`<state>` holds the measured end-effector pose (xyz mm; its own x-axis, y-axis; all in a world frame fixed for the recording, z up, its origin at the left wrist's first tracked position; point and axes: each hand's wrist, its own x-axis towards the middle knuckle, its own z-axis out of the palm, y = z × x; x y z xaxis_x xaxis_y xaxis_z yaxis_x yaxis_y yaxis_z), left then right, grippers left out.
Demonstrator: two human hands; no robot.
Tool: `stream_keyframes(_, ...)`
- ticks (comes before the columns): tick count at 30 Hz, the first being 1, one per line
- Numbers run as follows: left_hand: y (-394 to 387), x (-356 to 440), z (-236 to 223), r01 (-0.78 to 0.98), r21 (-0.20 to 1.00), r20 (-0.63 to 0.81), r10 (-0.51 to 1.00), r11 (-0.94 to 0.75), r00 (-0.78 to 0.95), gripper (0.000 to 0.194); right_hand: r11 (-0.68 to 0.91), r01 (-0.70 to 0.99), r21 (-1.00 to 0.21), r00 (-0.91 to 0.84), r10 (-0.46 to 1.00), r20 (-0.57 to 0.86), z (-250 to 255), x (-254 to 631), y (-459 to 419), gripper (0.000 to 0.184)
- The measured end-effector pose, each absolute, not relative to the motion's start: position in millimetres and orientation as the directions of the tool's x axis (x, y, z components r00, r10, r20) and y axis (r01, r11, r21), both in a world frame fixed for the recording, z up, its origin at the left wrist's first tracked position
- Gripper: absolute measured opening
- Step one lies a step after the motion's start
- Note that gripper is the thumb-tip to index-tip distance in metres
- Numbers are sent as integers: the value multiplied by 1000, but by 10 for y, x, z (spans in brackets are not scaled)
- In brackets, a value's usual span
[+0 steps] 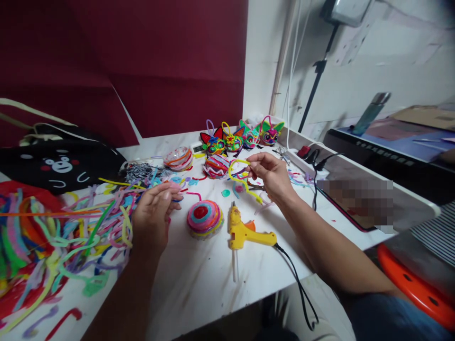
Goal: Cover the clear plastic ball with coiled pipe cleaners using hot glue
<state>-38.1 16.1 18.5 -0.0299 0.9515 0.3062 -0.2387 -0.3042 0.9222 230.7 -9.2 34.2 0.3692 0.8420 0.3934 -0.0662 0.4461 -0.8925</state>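
Note:
My right hand (272,175) pinches a bent yellow pipe cleaner (233,166) between thumb and fingertips, above the table. My left hand (154,208) hovers at the left with its fingers loosely stretched, and I see nothing held in it. Between the hands sits a dome-shaped piece (205,215) wound with pink, blue, orange and yellow rings around a red centre. Just right of it lies a yellow hot glue gun (245,234) with a clear glue stick in its back end. Behind these are a striped pink ball piece (216,166) and a partly wrapped clear bowl (178,156).
Loose coloured pipe cleaners (106,232) are heaped at the left. Several finished animal-face ornaments (215,143) stand at the back. The glue gun's black cord (296,274) hangs over the front edge. A power strip (305,163) and a phone (348,208) lie at the right.

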Motion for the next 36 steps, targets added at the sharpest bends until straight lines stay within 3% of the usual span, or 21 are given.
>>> stream_keyframes(6, -71, -232, 147, -247, 900, 413, 884, -359, 220, 39, 410, -270, -871, 256, 903, 346, 395, 2097, -238, 25)
stream_keyframes(12, -314, -26, 127, -119, 976, 213, 909, -181, 358, 82, 390, -406, -826, 105, 918, 382, 365, 1879, -341, 25)
stream_keyframes(15, -375, 9, 168, -88, 990, 137, 908, -111, 397, 59, 412, -409, -814, 81, 905, 418, 366, 1864, -351, 24)
stream_keyframes(17, -387, 8, 239, -183, 983, 70, 916, 4, 396, 40, 436, -384, -814, 105, 896, 431, 378, 1898, -339, 26)
stream_keyframes(21, -392, 6, 427, -374, 899, -60, 910, 229, 411, 37, 488, -257, -834, 142, 873, 467, 384, 1972, -296, 33)
stream_keyframes(25, -384, 33, 555, -349, 905, -95, 915, 244, 391, 33, 529, -121, -840, 112, 848, 518, 325, 1970, -272, 32)
stream_keyframes(28, -325, 70, 585, -388, 881, -150, 937, 271, 314, 17, 563, 19, -826, 71, 824, 562, 273, 1969, -261, 25)
stream_keyframes(30, -263, 93, 578, -376, 890, -163, 951, 257, 264, 11, 578, 134, -805, 28, 810, 586, 258, 1983, -255, 18)
stream_keyframes(33, -177, 102, 550, -228, 971, -19, 970, 76, 243, 14, 580, 207, -788, -31, 808, 588, 283, 2007, -267, 17)
stream_keyframes(36, -124, 79, 531, 77, 966, 225, 951, -246, 214, 19, 630, 245, -737, -87, 771, 630, 351, 2008, -319, 48)
